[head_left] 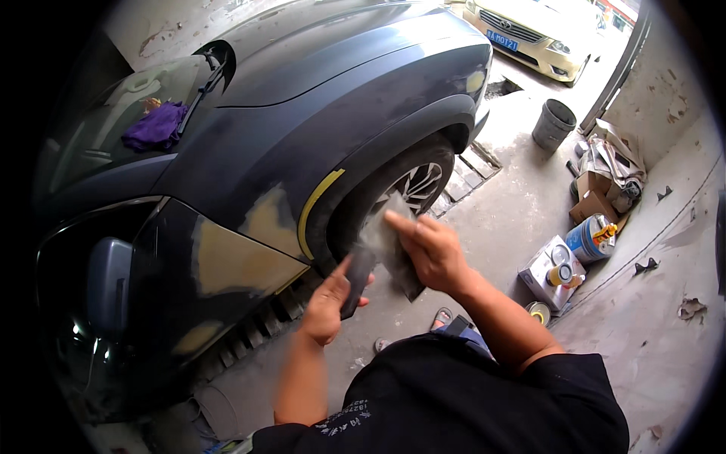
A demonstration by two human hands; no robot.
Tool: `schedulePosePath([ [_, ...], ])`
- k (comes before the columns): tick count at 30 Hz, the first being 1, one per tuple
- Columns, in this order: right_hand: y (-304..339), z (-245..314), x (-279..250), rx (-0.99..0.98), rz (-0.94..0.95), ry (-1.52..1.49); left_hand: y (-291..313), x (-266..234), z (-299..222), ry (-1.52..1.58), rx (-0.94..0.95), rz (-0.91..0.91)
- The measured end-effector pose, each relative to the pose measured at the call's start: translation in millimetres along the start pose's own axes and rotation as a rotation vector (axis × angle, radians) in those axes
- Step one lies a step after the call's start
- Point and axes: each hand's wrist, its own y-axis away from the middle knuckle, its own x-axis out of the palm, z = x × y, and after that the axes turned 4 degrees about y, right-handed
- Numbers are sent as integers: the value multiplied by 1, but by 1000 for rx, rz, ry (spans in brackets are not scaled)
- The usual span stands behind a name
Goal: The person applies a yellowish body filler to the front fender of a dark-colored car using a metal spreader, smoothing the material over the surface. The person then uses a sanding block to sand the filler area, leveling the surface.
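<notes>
In front of the dark car's front wheel (414, 185), my left hand (325, 306) is closed around a dark flat block (358, 278) that looks like a sanding block. Close to its right, my right hand (435, 253) grips a thin grey sheet (382, 238), perhaps sandpaper, smeared by motion. The sheet's top end overlaps the wheel in view, and its dark lower part hangs below my fingers. Tan filler patches (242, 261) cover parts of the car's door and fender (295, 144). Yellow tape (314, 208) follows the wheel arch.
A purple cloth (156, 127) lies on the windshield. Along the right wall stand a cardboard box (592, 193), a blue can (588, 238) and a white box (546, 274) with small containers. Farther off are a dark bucket (554, 125) and a cream car (529, 34).
</notes>
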Motion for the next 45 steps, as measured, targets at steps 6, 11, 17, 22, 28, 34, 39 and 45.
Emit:
schedulePosePath([
  [6, 32, -4, 19, 10, 199, 93, -8, -3, 2, 142, 211, 37],
  [11, 1, -12, 6, -137, 163, 126, -2, -26, -2, -422, -221, 299],
  [17, 22, -20, 10, 139, 190, -41, -7, -12, 12, 376, -24, 35],
  [22, 26, 14, 40, 541, 232, -645, -15, 6, 34, 208, 371, -42],
  [28, 33, 25, 52, 666, 162, -892, -24, 1, 33, 52, 510, 21],
  [34, 27, 33, 46, 670, 154, -864, -24, 3, 33, 107, 469, -50],
  [39, 22, 22, 43, 702, 94, -868, -15, 8, 23, 186, 231, -79],
  [45, 17, 31, 35, 648, 107, -653, -13, -5, 19, 185, 195, -65],
])
